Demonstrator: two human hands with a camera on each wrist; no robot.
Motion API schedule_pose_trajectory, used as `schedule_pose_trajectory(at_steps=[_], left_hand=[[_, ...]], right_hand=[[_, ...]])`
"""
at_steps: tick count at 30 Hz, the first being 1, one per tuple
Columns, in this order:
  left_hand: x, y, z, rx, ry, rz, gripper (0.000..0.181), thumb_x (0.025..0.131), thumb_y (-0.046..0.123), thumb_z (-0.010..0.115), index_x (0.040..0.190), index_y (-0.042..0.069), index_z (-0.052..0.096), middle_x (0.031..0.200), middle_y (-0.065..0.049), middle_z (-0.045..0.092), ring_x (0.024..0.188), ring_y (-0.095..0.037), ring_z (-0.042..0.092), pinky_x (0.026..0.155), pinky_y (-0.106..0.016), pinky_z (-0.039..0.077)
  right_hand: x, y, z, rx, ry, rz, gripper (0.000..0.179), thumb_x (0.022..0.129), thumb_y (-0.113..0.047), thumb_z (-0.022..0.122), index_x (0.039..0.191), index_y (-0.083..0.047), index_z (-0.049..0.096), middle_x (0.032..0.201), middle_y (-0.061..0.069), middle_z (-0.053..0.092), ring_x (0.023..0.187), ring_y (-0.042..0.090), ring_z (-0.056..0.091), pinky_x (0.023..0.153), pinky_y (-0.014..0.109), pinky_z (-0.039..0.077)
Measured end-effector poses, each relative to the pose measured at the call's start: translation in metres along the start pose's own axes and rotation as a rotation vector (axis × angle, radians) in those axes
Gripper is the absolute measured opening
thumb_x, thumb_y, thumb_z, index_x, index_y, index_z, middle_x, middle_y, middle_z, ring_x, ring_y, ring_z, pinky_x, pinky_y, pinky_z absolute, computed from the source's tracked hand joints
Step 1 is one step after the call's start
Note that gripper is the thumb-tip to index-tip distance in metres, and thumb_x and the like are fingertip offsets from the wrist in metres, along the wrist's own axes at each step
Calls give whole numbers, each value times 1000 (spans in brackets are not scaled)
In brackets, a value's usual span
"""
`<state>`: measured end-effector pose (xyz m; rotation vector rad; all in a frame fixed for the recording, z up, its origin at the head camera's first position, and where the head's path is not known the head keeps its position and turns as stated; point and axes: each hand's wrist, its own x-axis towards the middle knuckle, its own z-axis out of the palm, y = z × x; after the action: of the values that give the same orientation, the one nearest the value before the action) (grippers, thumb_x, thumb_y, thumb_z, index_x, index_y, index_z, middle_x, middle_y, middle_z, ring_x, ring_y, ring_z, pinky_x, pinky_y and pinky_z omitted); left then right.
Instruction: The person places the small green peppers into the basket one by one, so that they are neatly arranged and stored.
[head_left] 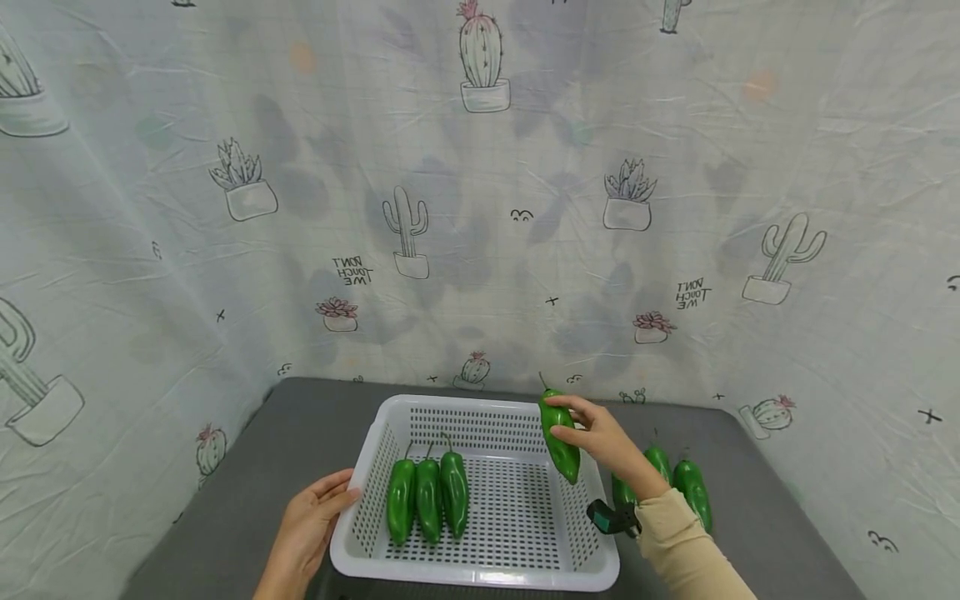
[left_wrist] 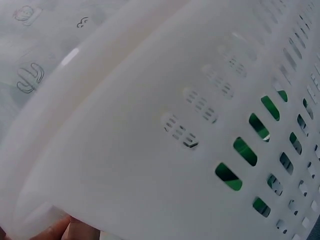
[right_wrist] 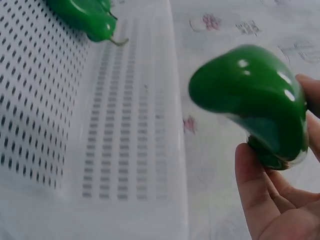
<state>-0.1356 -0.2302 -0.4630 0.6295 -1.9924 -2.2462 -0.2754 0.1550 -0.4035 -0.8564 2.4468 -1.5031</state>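
Observation:
Over the right end of a white perforated plastic basket [head_left: 517, 575], my right hand [head_left: 603, 435] grips a green pepper [head_left: 557, 429] between thumb and fingers. Its stem points up and its tip hangs down. The right wrist view shows this curved, glossy pepper [right_wrist: 255, 85] held above the level of the basket's wall. My left hand [head_left: 309, 517] holds the basket's left rim; in the left wrist view, only its fingertips [left_wrist: 82, 230] show beneath the rim. Three green peppers [head_left: 428, 500] lie side by side in the basket's left half, stems toward the far side.
More green peppers [head_left: 692, 492] lie on the grey table [head_left: 240, 492] right of the basket, partly hidden by my right forearm. A black device [head_left: 611, 517] sits at the right wrist. Behind the table hangs a pale cloth [head_left: 480, 250] with cactus prints.

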Motion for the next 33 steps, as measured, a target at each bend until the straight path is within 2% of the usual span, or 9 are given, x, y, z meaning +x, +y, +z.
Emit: schedule_pose_trajectory(at_steps=[6,11,15,18,26,33], left_hand=[[0,-2,-1,-4,4,-1,61,87,11,68,137,-9,39,100,3,64,86,-6,63,75,-23,53],[-2,-3,-2,-1,-2,-10,61,87,13,69,136,-9,41,102,2,65,88,-8,64,76,-27,54],[-2,-4,-3,5,-11,-11,63,86,15,70,136,-9,40,102,0,65,89,-10,64,76,-28,54],[-2,-3,-3,6,-16,-5,63,86,15,70,137,-9,40,104,-1,65,90,-10,63,77,-28,54],[0,-2,-1,0,-3,5,61,88,12,68,137,-9,39,106,-1,64,89,-8,63,76,-26,54],[0,-2,-1,-7,-6,8,60,89,11,66,138,-9,38,111,-3,62,91,-8,62,77,-26,54]], right_hand=[[9,-4,23,46,-66,-7,45,95,-20,59,136,-7,49,142,22,41,130,48,38,93,53,46],[15,-4,43,35,-88,15,43,94,-22,61,134,-8,52,139,20,46,126,45,44,89,46,50],[19,-5,57,44,-106,25,43,93,-20,62,132,-5,53,129,22,53,113,41,55,76,37,54],[24,-4,66,37,-107,46,41,92,-19,64,130,-7,55,124,21,56,108,37,59,71,34,54],[35,-4,89,-37,-121,112,38,87,-18,69,124,-12,62,123,15,58,103,30,60,72,36,53],[36,-7,100,-73,-127,73,36,84,-9,70,119,-5,63,125,19,57,103,36,61,71,36,54]])
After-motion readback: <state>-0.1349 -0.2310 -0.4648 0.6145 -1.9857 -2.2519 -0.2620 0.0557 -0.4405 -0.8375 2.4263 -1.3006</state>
